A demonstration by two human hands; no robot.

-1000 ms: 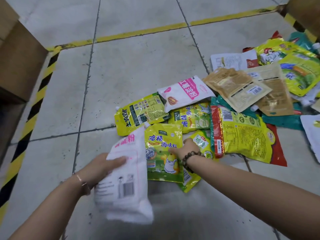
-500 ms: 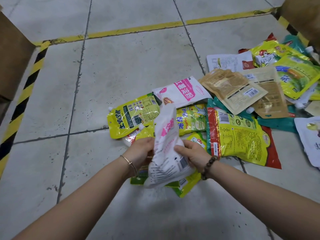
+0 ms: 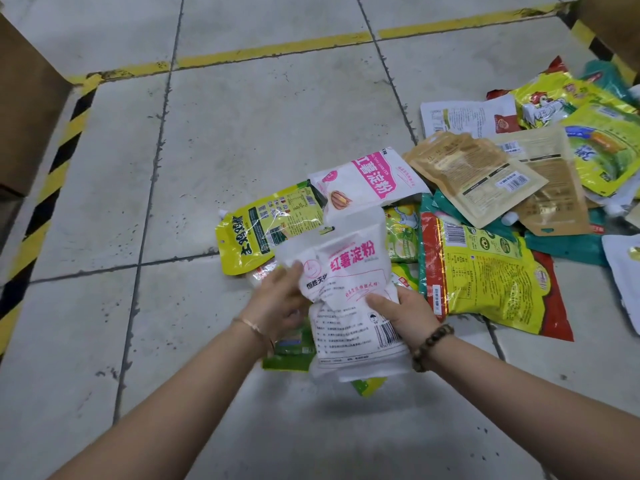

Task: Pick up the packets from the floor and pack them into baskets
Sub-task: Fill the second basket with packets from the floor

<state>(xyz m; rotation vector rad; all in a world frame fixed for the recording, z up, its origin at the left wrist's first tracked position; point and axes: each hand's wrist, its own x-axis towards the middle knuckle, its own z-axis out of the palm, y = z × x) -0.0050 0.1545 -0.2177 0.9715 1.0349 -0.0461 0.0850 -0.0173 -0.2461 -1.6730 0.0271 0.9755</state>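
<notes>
A white packet with pink lettering (image 3: 349,299) is held flat between both hands above the floor. My left hand (image 3: 277,303) grips its left edge, and green-yellow packets (image 3: 291,351) peek out under that hand. My right hand (image 3: 401,311) grips the right edge, thumb on top. Behind lie a second white and pink packet (image 3: 367,181), a yellow-green packet (image 3: 263,230), a large yellow and red packet (image 3: 485,271) and tan pouches (image 3: 474,174), all on the tiled floor. No basket is in view.
Several more packets are heaped at the right, up to the frame edge (image 3: 599,133). Brown cardboard boxes stand at the left edge (image 3: 27,109) and top right corner (image 3: 613,19). Yellow tape lines (image 3: 273,48) and black-yellow hazard stripes (image 3: 52,174) mark the floor.
The white packet went from hanging in my left hand to lying face up between both hands. My right hand left the yellow-green packet on the floor and took hold of the white one.
</notes>
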